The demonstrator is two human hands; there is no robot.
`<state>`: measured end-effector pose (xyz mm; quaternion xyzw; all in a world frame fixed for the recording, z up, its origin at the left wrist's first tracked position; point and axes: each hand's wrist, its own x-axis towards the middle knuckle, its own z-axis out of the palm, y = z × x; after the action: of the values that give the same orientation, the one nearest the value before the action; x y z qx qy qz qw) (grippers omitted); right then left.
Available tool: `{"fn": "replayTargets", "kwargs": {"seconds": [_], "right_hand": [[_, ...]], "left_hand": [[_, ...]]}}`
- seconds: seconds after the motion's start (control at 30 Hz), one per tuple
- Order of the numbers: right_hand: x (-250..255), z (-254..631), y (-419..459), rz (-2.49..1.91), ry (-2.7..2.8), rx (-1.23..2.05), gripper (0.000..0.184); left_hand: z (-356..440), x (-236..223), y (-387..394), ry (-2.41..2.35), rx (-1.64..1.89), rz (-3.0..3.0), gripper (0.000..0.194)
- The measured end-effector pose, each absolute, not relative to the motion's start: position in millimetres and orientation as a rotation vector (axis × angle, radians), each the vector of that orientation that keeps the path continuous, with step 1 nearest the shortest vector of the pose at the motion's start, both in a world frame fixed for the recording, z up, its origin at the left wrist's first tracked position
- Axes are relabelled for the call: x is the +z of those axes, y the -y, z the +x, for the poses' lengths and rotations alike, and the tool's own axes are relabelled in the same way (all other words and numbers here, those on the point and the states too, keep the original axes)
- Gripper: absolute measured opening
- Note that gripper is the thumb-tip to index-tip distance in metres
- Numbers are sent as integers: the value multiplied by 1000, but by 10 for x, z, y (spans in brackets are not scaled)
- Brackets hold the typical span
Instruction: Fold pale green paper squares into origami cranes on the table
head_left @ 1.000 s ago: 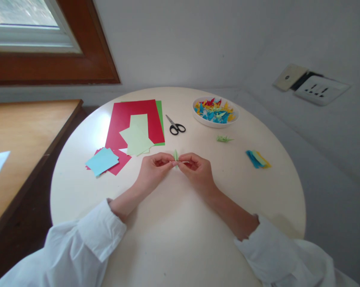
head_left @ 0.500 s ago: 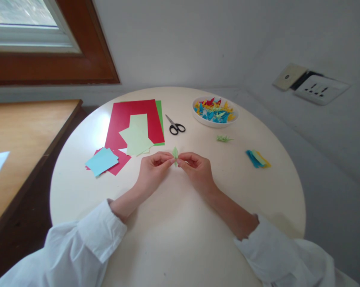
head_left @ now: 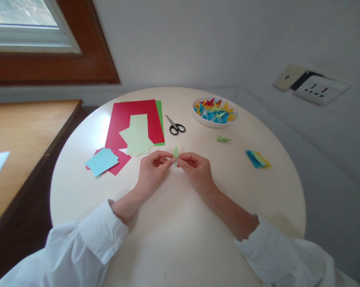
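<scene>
A small folded piece of light green paper (head_left: 176,152) stands upright between my two hands, over the middle of the round white table (head_left: 174,239). My left hand (head_left: 154,169) pinches its left side between thumb and fingertips. From the other side my right hand (head_left: 197,171) grips it the same way, and the fingertips of both hands nearly meet. The fingers hide part of its middle; a pointed end shows above them and a shorter one below. Beyond my right hand lies a little light green folded-paper pile (head_left: 223,138).
Black-handled scissors (head_left: 176,126) lie beyond my hands. A white dish (head_left: 214,125) of colourful paper cranes stands at the back right. Red sheets (head_left: 120,115) with pale green paper (head_left: 138,135) on top, and light blue squares (head_left: 102,160), are at left. Blue and yellow strips (head_left: 256,159) lie at right.
The light green paper has risen slightly between my fingertips and shows more of its pointed upper end. Both hands keep their pinch and have barely shifted. Everything else lies as before.
</scene>
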<state>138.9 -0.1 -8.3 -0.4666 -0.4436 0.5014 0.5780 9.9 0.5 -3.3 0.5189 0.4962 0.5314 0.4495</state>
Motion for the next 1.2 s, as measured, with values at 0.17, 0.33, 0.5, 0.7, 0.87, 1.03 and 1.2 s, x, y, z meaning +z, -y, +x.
{"fn": "replayTargets", "kwargs": {"seconds": [0.17,0.33,0.5,0.7,0.87,1.03,1.2], "right_hand": [[-73,1386,-2,-1100,1038,1181,15],[-67,1392,0,-1104,1031,1186,14],[-62,1397,3,-1119,1053,1183,15],[-75,1402,8,-1127,1045,1213,15],[-82,1400,5,-1116,1007,1240,13],[-91,1413,6,-1103,983,1304,15],[-95,1439,5,-1088,1019,1328,15]], "left_hand": [[100,-37,-11,-1241,1306,1327,14],[100,-29,-12,-1242,1285,1345,13],[104,-2,0,-1283,1270,1308,10],[102,-13,-6,-1199,1264,1196,11],[100,-29,-17,-1116,1252,1094,17],[86,-39,-27,-1068,1156,991,19],[75,-30,-27,-988,1109,940,18]]}}
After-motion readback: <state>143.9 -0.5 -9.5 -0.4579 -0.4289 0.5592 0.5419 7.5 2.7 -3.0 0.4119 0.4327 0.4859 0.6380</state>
